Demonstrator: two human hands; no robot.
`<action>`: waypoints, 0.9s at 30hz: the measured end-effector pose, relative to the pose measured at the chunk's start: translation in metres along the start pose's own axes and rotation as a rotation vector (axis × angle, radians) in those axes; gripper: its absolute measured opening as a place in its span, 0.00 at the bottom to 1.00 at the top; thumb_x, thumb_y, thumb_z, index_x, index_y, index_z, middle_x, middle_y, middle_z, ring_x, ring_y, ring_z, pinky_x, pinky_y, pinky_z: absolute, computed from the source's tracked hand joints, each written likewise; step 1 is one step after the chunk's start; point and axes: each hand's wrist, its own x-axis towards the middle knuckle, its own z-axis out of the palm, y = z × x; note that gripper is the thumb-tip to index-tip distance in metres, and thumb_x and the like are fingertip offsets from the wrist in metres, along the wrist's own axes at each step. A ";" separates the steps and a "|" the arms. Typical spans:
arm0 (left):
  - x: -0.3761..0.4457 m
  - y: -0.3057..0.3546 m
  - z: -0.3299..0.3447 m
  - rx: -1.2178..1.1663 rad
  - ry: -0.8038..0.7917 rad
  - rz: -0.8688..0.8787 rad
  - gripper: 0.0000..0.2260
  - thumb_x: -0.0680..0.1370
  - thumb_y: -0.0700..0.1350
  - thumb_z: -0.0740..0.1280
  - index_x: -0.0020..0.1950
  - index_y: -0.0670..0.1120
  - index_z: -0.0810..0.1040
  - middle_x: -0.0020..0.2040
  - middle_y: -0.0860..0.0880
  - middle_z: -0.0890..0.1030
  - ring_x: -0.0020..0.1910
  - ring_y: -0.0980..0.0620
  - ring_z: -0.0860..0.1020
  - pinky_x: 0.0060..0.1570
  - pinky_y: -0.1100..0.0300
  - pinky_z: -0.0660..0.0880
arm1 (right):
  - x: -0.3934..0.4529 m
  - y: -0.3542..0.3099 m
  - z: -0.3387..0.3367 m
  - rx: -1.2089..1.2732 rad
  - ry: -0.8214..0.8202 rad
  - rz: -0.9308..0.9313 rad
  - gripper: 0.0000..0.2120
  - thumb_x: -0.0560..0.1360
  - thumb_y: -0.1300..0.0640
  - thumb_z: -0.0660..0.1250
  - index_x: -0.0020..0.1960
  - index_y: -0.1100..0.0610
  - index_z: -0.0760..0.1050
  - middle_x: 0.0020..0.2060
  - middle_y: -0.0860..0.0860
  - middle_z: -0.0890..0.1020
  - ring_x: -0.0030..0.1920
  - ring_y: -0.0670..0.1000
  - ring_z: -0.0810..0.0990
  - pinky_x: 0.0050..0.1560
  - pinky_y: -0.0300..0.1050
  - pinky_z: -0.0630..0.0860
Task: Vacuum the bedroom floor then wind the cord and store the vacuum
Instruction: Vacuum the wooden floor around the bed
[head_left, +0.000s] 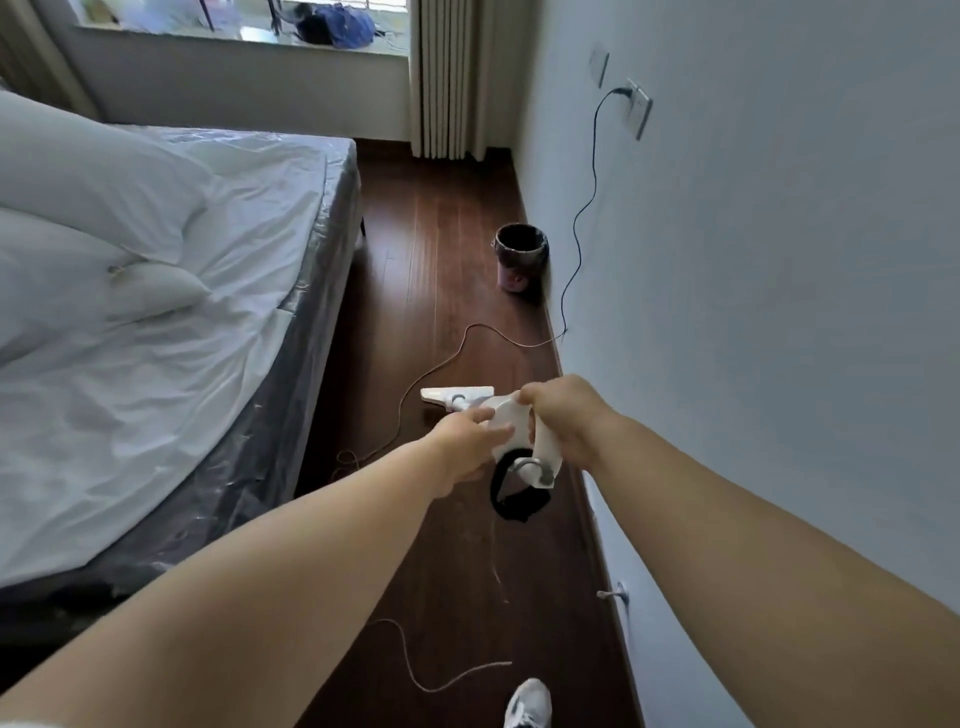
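Observation:
I hold a white stick vacuum upright over the dark wood floor (457, 249). My right hand (566, 421) grips its white handle (545, 452) from above. My left hand (467, 441) touches the vacuum body (506, 415) from the left side; its fingers lie against the white casing. The flat white floor head (452, 395) rests on the boards just beyond my hands. A black strap loop (517, 499) hangs below the handle. The cord (582, 218) runs from the wall socket (636, 106) down the wall and curls across the floor toward the bed.
A bed with a white duvet (171, 291) fills the left side. A small bin (521, 257) stands by the right wall (779, 260). Curtains (447, 78) and a window sill lie at the far end. Loose cord (415, 670) lies near my shoe (527, 704).

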 end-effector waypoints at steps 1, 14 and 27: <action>0.009 0.003 -0.001 -0.009 0.005 -0.013 0.20 0.80 0.50 0.66 0.71 0.50 0.70 0.59 0.47 0.77 0.53 0.50 0.75 0.54 0.57 0.74 | 0.010 0.001 0.001 0.042 -0.018 0.024 0.05 0.76 0.64 0.64 0.47 0.66 0.75 0.30 0.56 0.72 0.27 0.52 0.71 0.31 0.44 0.70; 0.144 0.064 -0.002 -0.143 0.183 -0.149 0.28 0.72 0.60 0.70 0.64 0.42 0.76 0.56 0.43 0.82 0.54 0.44 0.82 0.60 0.48 0.77 | 0.171 -0.036 -0.009 0.187 -0.383 0.260 0.15 0.81 0.47 0.55 0.52 0.55 0.76 0.44 0.52 0.83 0.43 0.51 0.78 0.47 0.47 0.73; 0.303 0.153 -0.072 0.172 0.273 -0.068 0.20 0.79 0.52 0.65 0.65 0.41 0.71 0.60 0.41 0.77 0.59 0.44 0.77 0.60 0.51 0.75 | 0.320 -0.132 0.007 0.105 -0.420 0.189 0.10 0.81 0.55 0.60 0.53 0.59 0.78 0.44 0.51 0.80 0.43 0.52 0.77 0.51 0.47 0.73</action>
